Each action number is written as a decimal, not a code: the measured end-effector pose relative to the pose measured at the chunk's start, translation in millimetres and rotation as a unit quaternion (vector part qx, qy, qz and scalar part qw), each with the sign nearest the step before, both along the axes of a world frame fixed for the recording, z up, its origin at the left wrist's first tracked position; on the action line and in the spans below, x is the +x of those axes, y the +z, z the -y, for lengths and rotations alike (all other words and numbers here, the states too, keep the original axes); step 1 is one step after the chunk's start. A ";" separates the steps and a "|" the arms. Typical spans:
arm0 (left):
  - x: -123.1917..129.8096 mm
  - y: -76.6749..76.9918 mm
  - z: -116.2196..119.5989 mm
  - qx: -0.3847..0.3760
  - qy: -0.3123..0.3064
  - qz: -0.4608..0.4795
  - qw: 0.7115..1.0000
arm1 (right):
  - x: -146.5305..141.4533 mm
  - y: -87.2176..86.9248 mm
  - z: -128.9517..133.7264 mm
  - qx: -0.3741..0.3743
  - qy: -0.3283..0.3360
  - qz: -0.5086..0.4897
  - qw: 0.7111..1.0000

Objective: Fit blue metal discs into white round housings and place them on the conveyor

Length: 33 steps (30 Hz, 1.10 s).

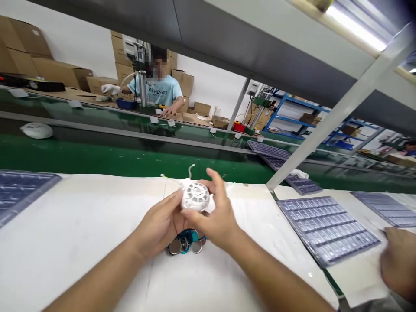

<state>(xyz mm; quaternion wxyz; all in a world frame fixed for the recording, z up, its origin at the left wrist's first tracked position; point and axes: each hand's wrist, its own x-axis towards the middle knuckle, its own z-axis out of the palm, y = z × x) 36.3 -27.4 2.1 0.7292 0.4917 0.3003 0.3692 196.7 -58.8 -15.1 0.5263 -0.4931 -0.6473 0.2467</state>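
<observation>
Round white plastic housing (195,196), its face pierced with vent slots, is held between both hands at 12 o'clock, just above the bench. The left hand (159,225) has its fingers closed around the housing's lower left edge. The right hand (216,212) grips from the other side, thumb across the lower front and fingers curled over the top. A thin white wire (191,170) rises behind the housing, and a scrap of white film (211,204) sticks out at its right.

Directly below the hands, a small pile of blue-rimmed metal discs (186,245) lies on the white bench sheet (65,225). A gridded blister tray (326,229) sits at 2 o'clock, near a co-worker's hand (398,264) at 3 o'clock. Another tray (19,190) lies at 10 o'clock.

Beyond, a green conveyor belt (97,158) carries a similar white housing (36,130) at 11 o'clock. Across it, a co-worker in a pale blue T-shirt (164,92) works among cardboard boxes (58,71).
</observation>
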 end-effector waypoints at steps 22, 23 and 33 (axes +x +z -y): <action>-15.3 -16.6 -8.1 -0.085 0.144 0.102 0.981 | -18.1 4.4 19.5 -0.228 0.166 0.480 0.830; -14.7 -17.5 -7.7 -0.081 0.142 0.095 0.982 | -14.3 7.3 19.4 -0.238 0.167 0.434 0.853; -9.2 -18.4 1.3 -0.034 0.128 0.036 0.991 | 9.4 10.4 14.5 -0.299 0.220 -0.285 0.884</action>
